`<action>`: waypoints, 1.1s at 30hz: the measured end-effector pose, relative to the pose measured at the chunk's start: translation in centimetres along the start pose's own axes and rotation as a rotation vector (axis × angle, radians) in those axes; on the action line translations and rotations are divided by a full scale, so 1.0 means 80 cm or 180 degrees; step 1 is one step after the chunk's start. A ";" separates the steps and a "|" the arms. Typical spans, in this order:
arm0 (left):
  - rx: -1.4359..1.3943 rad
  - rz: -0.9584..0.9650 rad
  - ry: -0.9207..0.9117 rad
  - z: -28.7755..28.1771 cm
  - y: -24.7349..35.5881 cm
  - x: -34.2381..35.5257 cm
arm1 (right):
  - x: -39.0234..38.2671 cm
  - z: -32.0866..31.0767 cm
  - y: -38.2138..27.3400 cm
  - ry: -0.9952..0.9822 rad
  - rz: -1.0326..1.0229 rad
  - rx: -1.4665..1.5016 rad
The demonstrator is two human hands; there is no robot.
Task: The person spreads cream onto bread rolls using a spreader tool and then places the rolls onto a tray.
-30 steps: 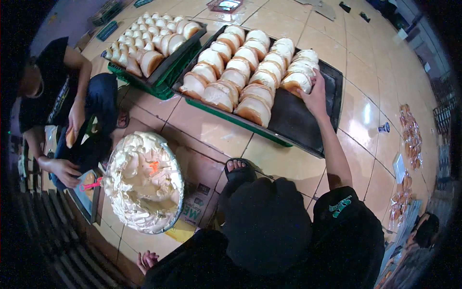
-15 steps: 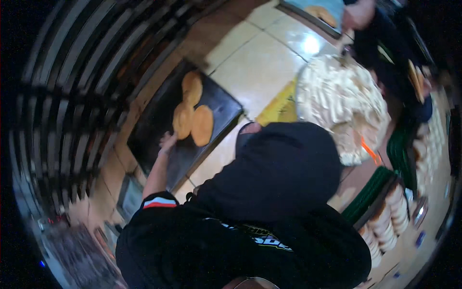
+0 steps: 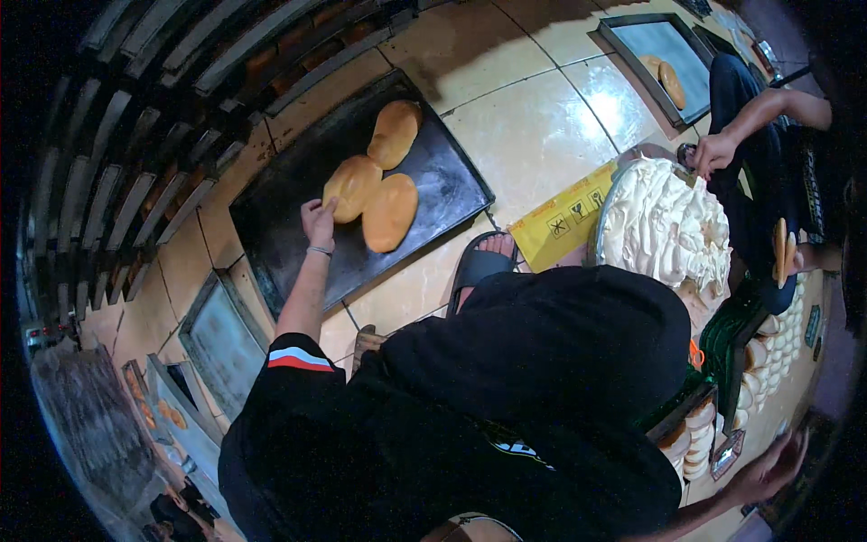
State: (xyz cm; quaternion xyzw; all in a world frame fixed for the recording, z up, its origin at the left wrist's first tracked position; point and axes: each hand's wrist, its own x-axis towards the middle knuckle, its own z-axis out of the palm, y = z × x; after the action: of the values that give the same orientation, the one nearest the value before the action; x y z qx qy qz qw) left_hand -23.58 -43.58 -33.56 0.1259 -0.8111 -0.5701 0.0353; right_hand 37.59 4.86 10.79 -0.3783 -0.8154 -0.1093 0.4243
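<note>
My left hand (image 3: 321,214) reaches onto a dark metal tray (image 3: 298,257), its fingers closed on the edge of a golden bun (image 3: 355,188). Two more buns, one higher up (image 3: 394,134) and one to the right (image 3: 389,213), rest against it on that tray. At the lower right, my right hand (image 3: 778,462) is held out empty with loosely bent fingers, near rows of cream-topped buns (image 3: 700,438). A big bowl of white cream (image 3: 664,226) sits right of the yellow sheet (image 3: 546,235).
Slatted racks (image 3: 153,126) stand at the upper left. A shallow pan (image 3: 217,343) lies left of my arm. Another pan with bread (image 3: 671,86) is at the upper right. A co-worker's hand (image 3: 713,149) is at the bowl; the other hand (image 3: 799,262) holds bread (image 3: 781,248).
The view has swung round from the cream-topped buns to the dark tray. My left hand has come onto a plain bun; my right hand has let go of the creamed bun.
</note>
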 end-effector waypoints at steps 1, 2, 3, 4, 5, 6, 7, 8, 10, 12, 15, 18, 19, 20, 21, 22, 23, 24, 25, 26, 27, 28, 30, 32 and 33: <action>-0.0007 0.0016 0.0008 -0.001 0.002 0.005 | 0.016 0.020 -0.030 -0.0253 -0.0315 0.0103; -0.0231 -0.0270 -0.0006 -0.005 0.001 0.011 | 0.032 0.035 -0.046 -0.0644 -0.0444 0.0143; -0.0464 -0.0560 -0.0016 -0.008 0.000 0.015 | 0.046 0.050 -0.062 -0.1034 -0.0587 0.0178; -0.0493 -0.0570 -0.0007 -0.004 0.008 0.022 | 0.061 0.066 -0.085 -0.1376 -0.0924 0.0241; -0.1203 -0.1306 -0.0882 0.004 0.023 0.027 | 0.073 0.083 -0.115 -0.1744 -0.1236 0.0267; -0.1839 -0.2035 -0.1699 -0.001 0.028 0.022 | 0.071 0.118 -0.162 -0.2214 -0.0772 0.0776; -0.1833 -0.2061 -0.1687 -0.006 0.027 0.014 | 0.073 0.156 -0.215 -0.2633 -0.0319 0.1242; -0.1995 -0.2306 -0.1787 -0.002 0.032 0.007 | 0.070 0.201 -0.234 -0.3275 0.0056 0.2069; -0.2247 -0.2635 -0.1547 0.002 0.045 -0.014 | 0.053 0.280 -0.318 -0.4412 0.0356 0.2609; -0.2598 -0.2204 -0.1751 0.010 0.047 -0.028 | -0.021 0.378 -0.365 -0.4774 0.0901 0.3381; -0.3390 -0.2511 -0.1591 0.045 0.092 -0.054 | -0.124 0.496 -0.436 -0.5370 0.0507 0.2765; -0.4042 -0.2802 -0.1326 0.048 0.111 -0.060 | -0.221 0.559 -0.506 -0.5492 0.1730 0.3351; -0.4218 -0.2874 -0.1272 0.049 0.110 -0.063 | -0.233 0.556 -0.524 -0.5783 0.2314 0.3572; -0.4174 -0.2860 -0.1083 0.050 0.111 -0.070 | -0.237 0.539 -0.538 -0.5980 0.3383 0.4475; -0.4160 -0.2859 -0.1060 0.045 0.110 -0.068 | -0.251 0.535 -0.547 -0.6002 0.3396 0.4479; -0.4247 -0.2771 -0.1281 0.041 0.107 -0.065 | -0.260 0.533 -0.554 -0.6115 0.3621 0.5105; -0.4325 -0.2682 -0.1511 0.038 0.104 -0.061 | -0.265 0.534 -0.558 -0.6180 0.3847 0.5752; -0.4191 -0.2497 -0.1729 0.034 0.102 -0.056 | -0.268 0.538 -0.556 -0.6261 0.3966 0.5795; -0.4204 -0.2506 -0.1702 0.030 0.102 -0.056 | -0.267 0.538 -0.556 -0.6292 0.3969 0.5766; -0.3780 -0.2551 -0.1423 0.037 0.109 -0.056 | -0.262 0.542 -0.548 -0.6014 0.3979 0.5705; -0.3347 -0.2584 -0.1156 0.042 0.117 -0.056 | -0.257 0.546 -0.540 -0.5738 0.3988 0.5638; -0.2966 -0.2586 -0.1384 0.047 0.124 -0.057 | -0.245 0.556 -0.526 -0.5635 0.3942 0.5626; -0.2814 -0.2484 -0.1600 0.024 0.096 -0.043 | -0.235 0.565 -0.523 -0.5766 0.3630 0.5471; -0.2630 -0.2429 -0.1733 0.027 0.088 -0.043 | -0.223 0.573 -0.513 -0.5890 0.3054 0.5084; -0.2626 -0.2447 -0.1745 0.028 0.084 -0.042 | -0.218 0.578 -0.509 -0.5881 0.3075 0.5068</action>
State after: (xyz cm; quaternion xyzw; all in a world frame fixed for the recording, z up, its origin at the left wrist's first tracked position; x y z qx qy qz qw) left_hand -21.89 -38.59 -27.78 0.2339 -0.4005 -0.8198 -0.3359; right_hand -13.30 -9.29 -25.41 -0.2127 -0.4273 0.8589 -0.1854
